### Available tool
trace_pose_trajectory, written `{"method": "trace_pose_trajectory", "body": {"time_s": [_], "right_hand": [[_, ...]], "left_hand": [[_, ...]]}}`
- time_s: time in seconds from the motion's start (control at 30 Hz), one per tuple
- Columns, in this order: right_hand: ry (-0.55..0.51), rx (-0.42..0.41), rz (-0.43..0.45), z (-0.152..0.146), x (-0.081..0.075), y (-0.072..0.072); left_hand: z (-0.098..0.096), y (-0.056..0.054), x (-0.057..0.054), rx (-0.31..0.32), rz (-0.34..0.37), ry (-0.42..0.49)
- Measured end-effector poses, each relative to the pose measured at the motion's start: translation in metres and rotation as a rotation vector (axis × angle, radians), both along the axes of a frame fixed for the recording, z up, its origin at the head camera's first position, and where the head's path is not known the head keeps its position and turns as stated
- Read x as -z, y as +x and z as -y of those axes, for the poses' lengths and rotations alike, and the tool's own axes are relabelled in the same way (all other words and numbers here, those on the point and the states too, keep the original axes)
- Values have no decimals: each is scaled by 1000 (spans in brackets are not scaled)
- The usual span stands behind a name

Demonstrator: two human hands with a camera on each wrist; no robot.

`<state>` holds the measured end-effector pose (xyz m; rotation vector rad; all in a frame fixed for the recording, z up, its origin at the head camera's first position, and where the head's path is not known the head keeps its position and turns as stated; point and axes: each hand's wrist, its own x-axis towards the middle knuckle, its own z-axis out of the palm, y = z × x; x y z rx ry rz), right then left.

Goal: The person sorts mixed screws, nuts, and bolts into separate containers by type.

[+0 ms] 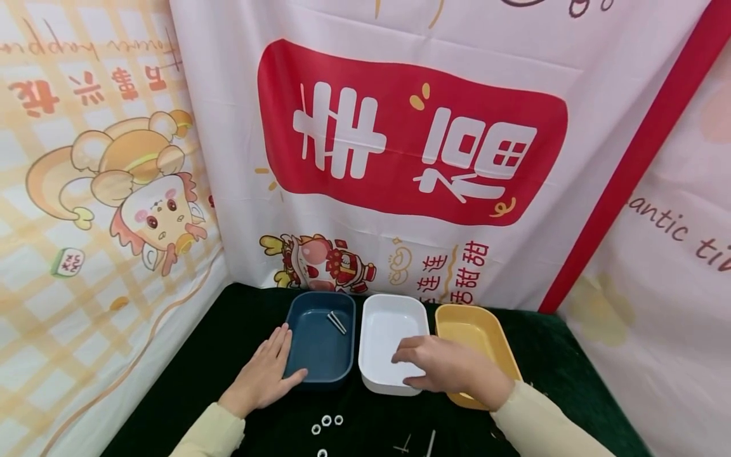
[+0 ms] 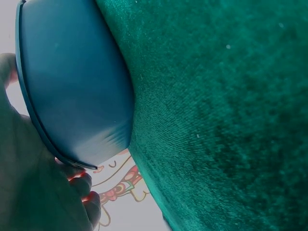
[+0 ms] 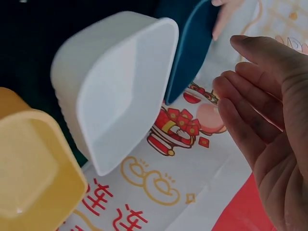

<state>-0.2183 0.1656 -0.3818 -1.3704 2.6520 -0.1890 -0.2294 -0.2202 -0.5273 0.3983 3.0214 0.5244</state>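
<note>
My left hand [image 1: 264, 373] rests along the left rim of a dark blue tray [image 1: 316, 358], its fingers straight and the thumb spread at the near corner. Inside that tray lie a few short metal rods [image 1: 337, 322]. Over the white tray [image 1: 384, 324] hovers my right hand [image 1: 445, 365], palm down with fingers loosely bent. The right wrist view shows nothing in the right hand's fingers [image 3: 240, 110]. Seen from below in the left wrist view, the blue tray's outer wall [image 2: 77, 82] stands beside the left hand.
A yellow tray [image 1: 471, 324] stands at the right, partly covered by the right forearm. Several white hex nuts [image 1: 327, 420] lie on the dark green cloth [image 1: 171, 381] near the front. Thin metal pieces [image 1: 431, 443] lie to their right. A printed curtain [image 1: 240, 158] hangs behind the trays.
</note>
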Motion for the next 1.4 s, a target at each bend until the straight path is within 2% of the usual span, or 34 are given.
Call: {"method": "trace_pose_trajectory", "body": {"time_s": [0.17, 0.33, 0.7, 0.93, 1.17, 1.4], "right_hand": [[2, -16, 0, -12, 12, 11], [-1, -39, -5, -22, 23, 15], [19, -34, 75, -38, 54, 20], [48, 2, 148, -50, 78, 23], [32, -45, 117, -60, 104, 22], [52, -60, 97, -63, 121, 22]], "left_hand": [[0, 0, 0, -2, -1, -3], [0, 0, -1, -9, -13, -5], [0, 2, 0, -12, -2, -3], [-1, 1, 1, -9, 0, -2], [-1, 0, 2, -10, -5, -15], [-1, 0, 3, -12, -9, -18]]}}
